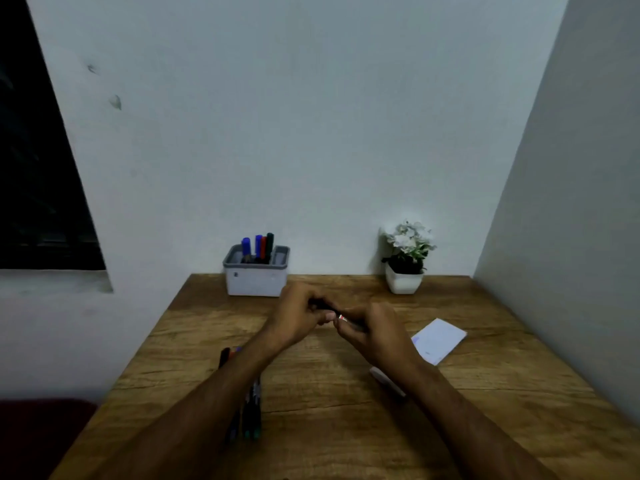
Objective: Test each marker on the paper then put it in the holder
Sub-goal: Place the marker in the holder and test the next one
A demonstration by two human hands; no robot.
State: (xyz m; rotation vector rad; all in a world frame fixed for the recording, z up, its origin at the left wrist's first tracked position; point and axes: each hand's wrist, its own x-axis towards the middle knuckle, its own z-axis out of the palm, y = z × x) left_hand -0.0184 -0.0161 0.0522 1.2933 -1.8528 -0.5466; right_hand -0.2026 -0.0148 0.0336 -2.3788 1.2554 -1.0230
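Above the middle of the wooden table [311,403], both my hands hold one dark marker [325,307]. My left hand [299,315] grips its dark end and my right hand [369,329] grips the other end, where a red-and-white band shows between the fingers. Whether the cap is on, I cannot tell. The grey and white holder [255,275] stands at the back against the wall with several markers [259,247] upright in it. The white paper [440,339] lies to the right of my right hand. Several loose markers [251,414] lie under my left forearm.
A white pot with white flowers [407,258] stands at the back right by the wall. A small white object [386,381] lies partly hidden under my right forearm. A wall runs along the table's right side, and a dark window is at the left.
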